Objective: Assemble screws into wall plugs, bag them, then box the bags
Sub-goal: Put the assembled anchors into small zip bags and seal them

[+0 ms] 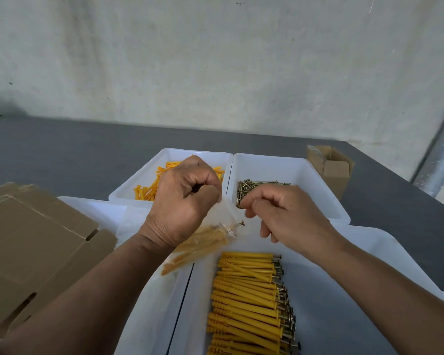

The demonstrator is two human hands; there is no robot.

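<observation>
My left hand [182, 201] pinches the top of a clear plastic bag [208, 242] that hangs tilted and holds several yellow wall plugs with screws in them. My right hand [280, 213] pinches the bag's other upper edge with thumb and forefinger. Below the hands, a white tray [344, 316] holds a neat stack of assembled yellow plugs with screws [251, 303]. Behind, one white bin [128, 190] holds loose yellow plugs [149, 190] and another white bin [305, 172] holds loose brass screws [249, 190].
Flat brown cardboard box blanks [36, 247] lie at the left. A small open cardboard box [331, 167] stands at the back right on the dark grey table [62, 155]. A pale wall rises behind, with a metal pipe [438, 155] at the right.
</observation>
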